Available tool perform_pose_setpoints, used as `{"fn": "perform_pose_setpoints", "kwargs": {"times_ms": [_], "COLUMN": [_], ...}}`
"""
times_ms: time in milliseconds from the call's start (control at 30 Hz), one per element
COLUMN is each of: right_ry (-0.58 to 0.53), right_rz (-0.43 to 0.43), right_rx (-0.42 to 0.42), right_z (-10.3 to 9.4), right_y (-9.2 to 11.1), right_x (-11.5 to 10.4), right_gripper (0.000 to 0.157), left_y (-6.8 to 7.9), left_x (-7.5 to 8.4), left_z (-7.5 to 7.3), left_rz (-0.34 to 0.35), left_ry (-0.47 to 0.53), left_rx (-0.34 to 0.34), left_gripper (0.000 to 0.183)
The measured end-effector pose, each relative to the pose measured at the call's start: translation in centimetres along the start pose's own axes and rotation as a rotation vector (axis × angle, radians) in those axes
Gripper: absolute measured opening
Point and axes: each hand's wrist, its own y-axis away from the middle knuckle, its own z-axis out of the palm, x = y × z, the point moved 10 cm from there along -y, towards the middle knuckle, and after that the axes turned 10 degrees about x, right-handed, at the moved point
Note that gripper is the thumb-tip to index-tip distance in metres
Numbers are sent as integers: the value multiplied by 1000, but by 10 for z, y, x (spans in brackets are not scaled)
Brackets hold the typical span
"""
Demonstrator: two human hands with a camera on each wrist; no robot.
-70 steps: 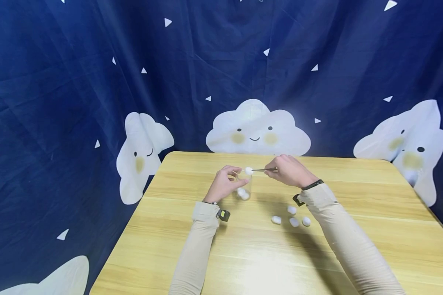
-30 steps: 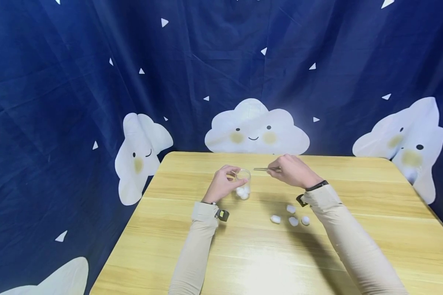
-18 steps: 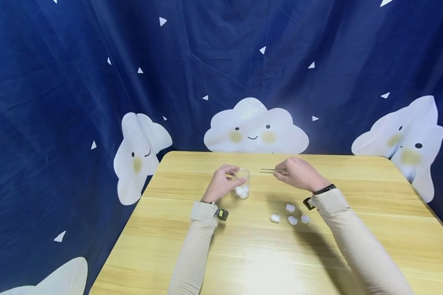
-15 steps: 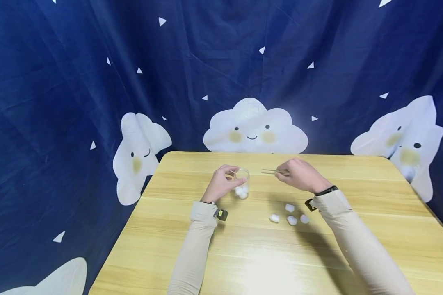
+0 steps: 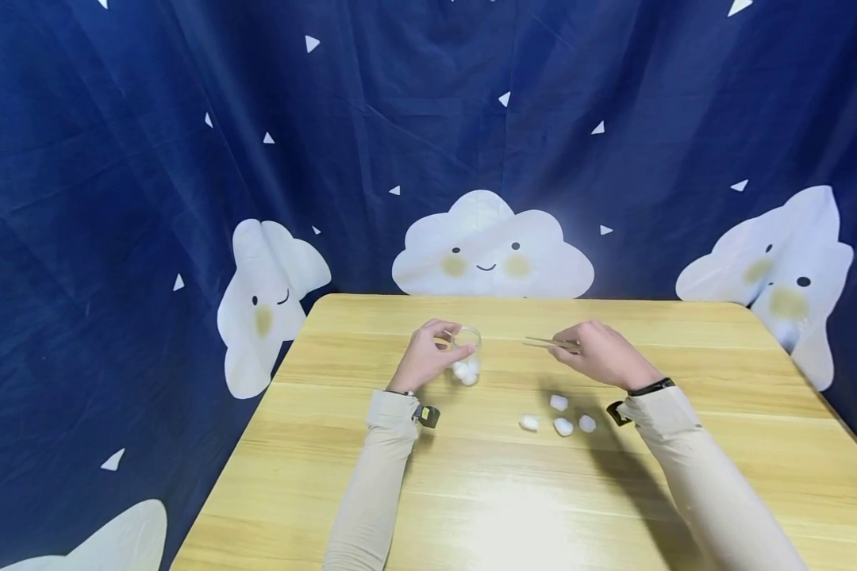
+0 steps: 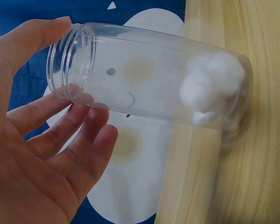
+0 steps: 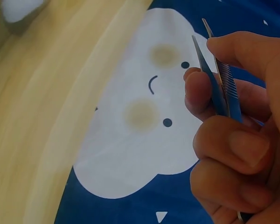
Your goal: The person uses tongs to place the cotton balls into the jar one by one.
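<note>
A clear jar (image 6: 144, 74) stands upright on the table with several white cotton balls (image 6: 210, 86) at its bottom. My left hand (image 5: 428, 354) grips the jar near its threaded mouth, thumb on one side and fingertips on the other. To the right, my right hand (image 5: 603, 354) holds metal tweezers (image 7: 219, 77) above the table. Their tips are apart with nothing between them, pointing left toward the jar. Several loose cotton balls (image 5: 563, 427) lie on the table below and in front of the right hand.
The wooden table (image 5: 314, 444) runs up to a dark blue curtain (image 5: 414, 95) printed with white clouds. One loose cotton ball (image 7: 23, 9) shows at the corner of the right wrist view.
A cotton ball held in the tweezers over the jar mouth went into the jar. The tweezers' tips parted, and my right hand moved right, away from the jar. My left hand stayed put.
</note>
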Motion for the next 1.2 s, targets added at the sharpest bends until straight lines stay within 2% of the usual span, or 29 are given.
{"fn": "perform_pose_setpoints", "kwargs": {"times_ms": [367, 600, 800, 1033, 1200], "right_ry": [11, 21, 24, 29, 29], "right_rz": [24, 41, 31, 26, 20], "right_rx": [-5, -22, -37, -49, -48], "right_z": [3, 5, 9, 13, 15], "right_y": [21, 36, 47, 57, 64], "right_x": [9, 19, 26, 28, 30], "right_gripper": [27, 20, 17, 25, 19], "left_y": [-1, -1, 0, 0, 1], "left_x": [0, 1, 0, -1, -1], "left_z": [0, 1, 0, 0, 0], "left_rz": [-6, 1, 7, 3, -2], "left_ry": [-3, 0, 1, -6, -11], "left_rx": [0, 0, 7, 2, 4], "left_gripper": [55, 55, 56, 56, 56]}}
